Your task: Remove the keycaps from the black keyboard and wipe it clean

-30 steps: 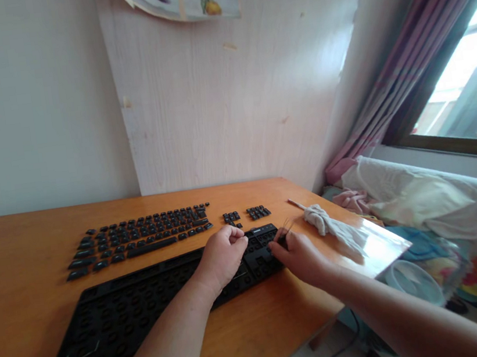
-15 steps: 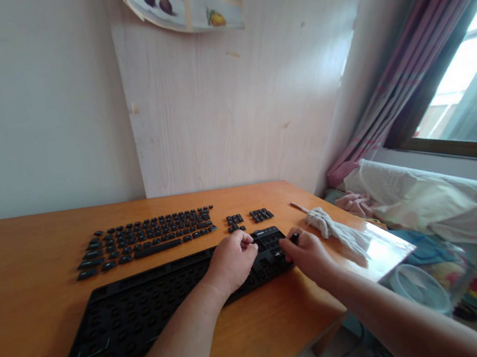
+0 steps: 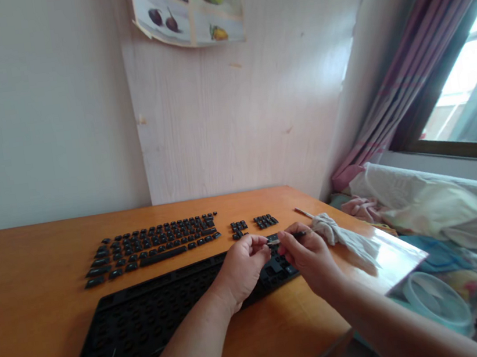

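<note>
A black keyboard [image 3: 151, 319] lies slantwise on the table, most of its keycaps off and the round key seats bare. Over its right end my left hand [image 3: 247, 262] is closed, thumb and fingertips pinched together; whatever sits between them is too small to make out. My right hand [image 3: 308, 254] grips a slim tool with a dark handle [image 3: 299, 234] and a pale, metallic-looking tip [image 3: 273, 243]. That tip meets or nearly meets the left fingertips. Behind the keyboard, loose black keycaps [image 3: 158, 239] are laid out in keyboard order, with smaller groups of keycaps [image 3: 266, 221] to the right.
A crumpled whitish cloth [image 3: 338, 235] lies to the right of the hands, near a thin stick [image 3: 303, 212]. Past the right edge of the wooden table [image 3: 54, 249] are a clear plastic tub [image 3: 437, 304] and piled fabric [image 3: 424, 189]. A wall stands behind the table.
My hands have come together above the keyboard's right end, and the tool's tip has moved up to the left fingertips. The camera view has tilted up slightly.
</note>
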`<action>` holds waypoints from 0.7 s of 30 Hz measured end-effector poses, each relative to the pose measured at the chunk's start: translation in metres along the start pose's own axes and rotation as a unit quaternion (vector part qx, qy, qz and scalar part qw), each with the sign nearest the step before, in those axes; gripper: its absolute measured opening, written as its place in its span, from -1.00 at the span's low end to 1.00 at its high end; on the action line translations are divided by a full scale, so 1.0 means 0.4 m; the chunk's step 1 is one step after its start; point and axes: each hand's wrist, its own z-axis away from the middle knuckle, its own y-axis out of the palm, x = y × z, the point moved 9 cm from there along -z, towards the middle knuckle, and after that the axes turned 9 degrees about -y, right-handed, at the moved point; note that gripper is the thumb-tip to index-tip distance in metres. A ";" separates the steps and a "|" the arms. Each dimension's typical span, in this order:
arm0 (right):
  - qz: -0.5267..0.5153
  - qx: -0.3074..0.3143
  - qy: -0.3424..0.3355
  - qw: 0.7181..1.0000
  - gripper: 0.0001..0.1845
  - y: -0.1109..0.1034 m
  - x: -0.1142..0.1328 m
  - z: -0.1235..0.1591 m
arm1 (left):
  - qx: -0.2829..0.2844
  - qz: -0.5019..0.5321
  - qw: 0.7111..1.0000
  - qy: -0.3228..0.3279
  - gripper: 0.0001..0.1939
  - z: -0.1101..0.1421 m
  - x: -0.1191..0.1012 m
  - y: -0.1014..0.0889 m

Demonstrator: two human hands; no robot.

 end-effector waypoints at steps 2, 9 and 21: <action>-0.010 0.010 -0.004 1.000 -0.64 0.017 0.002 0.003 | 0.014 0.046 0.999 -0.019 -0.72 0.002 0.005 0.003; -0.017 0.031 -0.038 0.999 -0.69 0.032 0.008 0.002 | 0.017 0.090 0.995 -0.039 -0.70 0.002 0.004 -0.007; 0.376 0.195 -0.303 0.854 -0.78 0.055 0.086 0.005 | 0.030 0.106 0.991 -0.073 -0.69 0.001 0.019 -0.005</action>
